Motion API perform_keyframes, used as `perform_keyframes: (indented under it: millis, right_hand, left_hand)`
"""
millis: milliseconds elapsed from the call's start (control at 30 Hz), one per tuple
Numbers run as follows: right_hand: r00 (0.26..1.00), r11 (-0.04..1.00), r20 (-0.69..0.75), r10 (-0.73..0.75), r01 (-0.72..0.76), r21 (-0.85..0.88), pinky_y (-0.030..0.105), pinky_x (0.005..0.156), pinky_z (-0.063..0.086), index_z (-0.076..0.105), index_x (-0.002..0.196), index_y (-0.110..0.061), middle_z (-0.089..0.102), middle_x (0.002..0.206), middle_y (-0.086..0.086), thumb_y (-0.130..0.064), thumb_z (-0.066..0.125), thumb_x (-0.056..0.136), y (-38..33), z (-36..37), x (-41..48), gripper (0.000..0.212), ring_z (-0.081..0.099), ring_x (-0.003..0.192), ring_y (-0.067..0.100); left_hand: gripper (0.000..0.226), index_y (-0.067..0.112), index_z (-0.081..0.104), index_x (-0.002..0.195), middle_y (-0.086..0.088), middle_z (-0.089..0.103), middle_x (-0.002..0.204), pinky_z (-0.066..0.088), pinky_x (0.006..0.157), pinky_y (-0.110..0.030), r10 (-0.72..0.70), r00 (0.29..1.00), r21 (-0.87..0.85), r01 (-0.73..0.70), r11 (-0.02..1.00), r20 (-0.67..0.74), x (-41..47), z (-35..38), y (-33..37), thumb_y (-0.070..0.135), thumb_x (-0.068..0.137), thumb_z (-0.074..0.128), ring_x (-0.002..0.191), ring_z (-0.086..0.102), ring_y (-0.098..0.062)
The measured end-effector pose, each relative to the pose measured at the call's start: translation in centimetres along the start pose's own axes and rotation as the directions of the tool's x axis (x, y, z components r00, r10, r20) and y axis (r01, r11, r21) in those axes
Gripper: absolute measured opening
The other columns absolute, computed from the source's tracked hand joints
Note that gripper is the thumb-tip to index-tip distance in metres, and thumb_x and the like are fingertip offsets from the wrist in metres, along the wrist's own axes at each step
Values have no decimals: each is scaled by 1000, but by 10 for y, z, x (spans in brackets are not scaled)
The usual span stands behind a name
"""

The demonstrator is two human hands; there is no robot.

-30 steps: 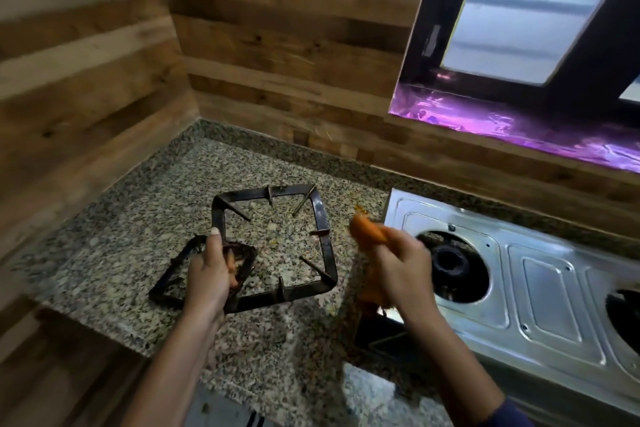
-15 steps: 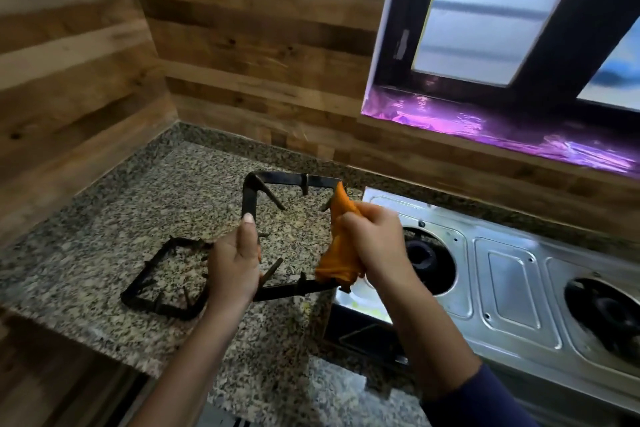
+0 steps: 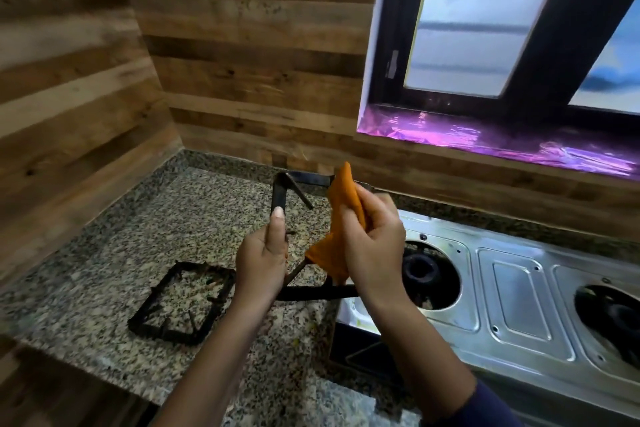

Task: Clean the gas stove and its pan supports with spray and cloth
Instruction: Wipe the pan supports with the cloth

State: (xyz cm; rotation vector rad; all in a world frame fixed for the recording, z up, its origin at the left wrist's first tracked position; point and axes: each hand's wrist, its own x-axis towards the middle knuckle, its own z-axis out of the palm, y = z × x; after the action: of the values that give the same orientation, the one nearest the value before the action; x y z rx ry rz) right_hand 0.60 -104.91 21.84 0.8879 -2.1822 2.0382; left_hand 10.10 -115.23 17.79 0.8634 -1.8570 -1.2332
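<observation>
Fingers [image 3: 277, 229] of the left hand [image 3: 263, 263] are curled round one side of a pan support [image 3: 278, 194], holding it tipped up over the granite counter [image 3: 104, 253]. The right hand [image 3: 372, 246] bunches the orange cloth [image 3: 341, 204] against its far side. The other pan support [image 3: 180, 302] lies flat beside the stove [image 3: 512, 288]. Risk imo: rub too hard and that one-handed grip slips, so it bangs onto granite or steel, or a prong snags the cloth. No readable brand or writing anywhere.
</observation>
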Motion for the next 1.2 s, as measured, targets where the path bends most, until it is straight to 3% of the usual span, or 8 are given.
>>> perform_keyframes:
  millis: [167, 300, 400, 533, 733, 900, 1033, 1200]
  right_hand:
    - [936, 917, 163, -313, 342, -204, 19, 79, 47, 66, 125, -12, 55, 101, 4, 0, 56, 84, -13, 10, 22, 44, 56, 90, 12]
    - [942, 932, 325, -86, 192, -308, 25, 74, 44, 74, 106, -20, 51, 89, -4, -5, 56, 84, 2, 1, 16, 32, 53, 82, 11]
    - [986, 984, 159, 60, -31, -178, 25, 77, 44, 75, 100, -24, 60, 92, -6, -4, 59, 83, 8, -10, -9, 31, 58, 89, 4]
    - [978, 983, -101, -181, 177, -51, 22, 84, 48, 68, 117, -15, 62, 103, -2, 1, 63, 85, -23, -8, -16, 36, 59, 98, 7]
    - [938, 907, 257, -235, 306, -290, 37, 81, 50, 70, 116, -15, 58, 99, 7, -14, 48, 81, -23, 21, -10, 42, 57, 93, 25]
    - [993, 944, 83, 87, -56, -324, 23, 79, 47, 76, 104, -18, 62, 94, -3, -14, 55, 77, -4, -13, -42, 35, 60, 88, 14]
    - [813, 779, -18, 582, -551, 300, 35, 64, 56, 74, 86, -14, 72, 85, 18, -1, 62, 83, -1, -38, -55, 18, 65, 71, 25]
    - [915, 922, -139, 380, -361, 143, 35, 82, 54, 69, 94, -12, 66, 98, 15, -16, 61, 91, -8, -27, -70, 9, 66, 86, 17]
  left_hand:
    - [80, 16, 45, 56, -5, 44, 52, 35, 54, -35, 58, 991, -8, -57, 998, 117, 5, -2, 16, 93, 70, 30, 48, 43, -20]
    - [89, 17, 46, 56, 3, 45, 47, 36, 54, -33, 2, 994, -17, 0, 1000, 112, 11, -7, 17, 103, 52, 26, 42, 45, -14]
    - [95, 15, 49, 56, 4, 45, 44, 37, 56, -32, 3, 996, -9, -2, 1000, 89, 19, -10, 12, 105, 47, 20, 42, 46, -17]
    - [107, 9, 57, 70, -8, 56, 59, 42, 63, -36, -59, 986, -26, 64, 998, 159, 21, -10, 17, 105, 47, 15, 52, 53, -22]
    - [77, 7, 65, 76, -21, 66, 70, 50, 61, -58, 32, 955, 20, -40, 999, 294, 16, 3, 6, 80, 79, 41, 71, 64, -44]
    - [108, 0, 60, 68, -14, 60, 56, 49, 55, -50, 97, 906, 15, -114, 993, 413, 13, 9, -5, 97, 65, 13, 55, 60, -35]
    - [115, -3, 52, 65, -16, 46, 50, 37, 53, -39, 93, 904, -9, -98, 995, 418, 7, 27, 2, 103, 55, 8, 47, 48, -27]
    - [81, 18, 48, 50, 3, 45, 43, 31, 50, -30, 202, 901, -27, -208, 978, 383, -10, 59, 42, 89, 74, 17, 44, 43, -11]
